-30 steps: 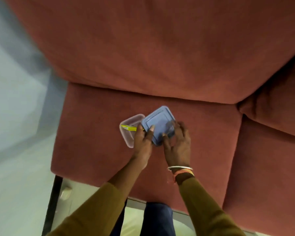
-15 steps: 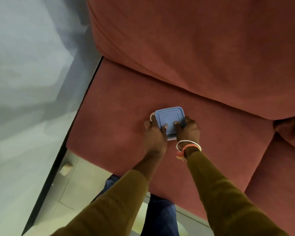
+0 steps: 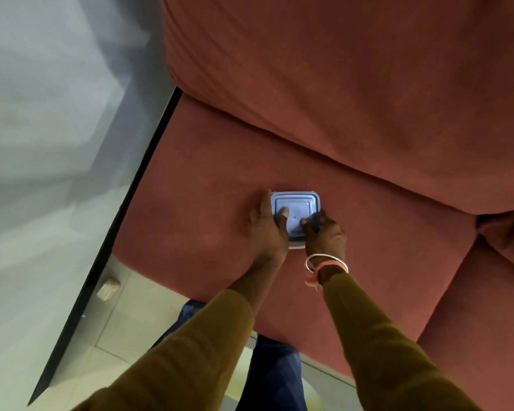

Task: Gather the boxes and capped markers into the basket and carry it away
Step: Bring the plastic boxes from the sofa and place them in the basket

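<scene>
A small clear plastic box with a blue lid (image 3: 296, 206) rests on the red sofa seat cushion (image 3: 196, 203). My left hand (image 3: 267, 229) grips the box's left side, with the thumb pressed on the lid. My right hand (image 3: 325, 235) holds the right side, fingers pressing down on the lid. The lid lies flat over the box, so whatever is inside is hidden. No basket or marker is visible.
The sofa's back cushion (image 3: 339, 84) rises behind the box, and a second seat cushion (image 3: 487, 307) lies to the right. A grey wall (image 3: 42, 114) and tiled floor (image 3: 125, 321) are on the left. A small pale block (image 3: 109, 288) lies on the floor.
One second ago the blue lid was tilted beside the open clear box, which held a yellow marker. The lid now sits flat on the box with both hands pressing it.
</scene>
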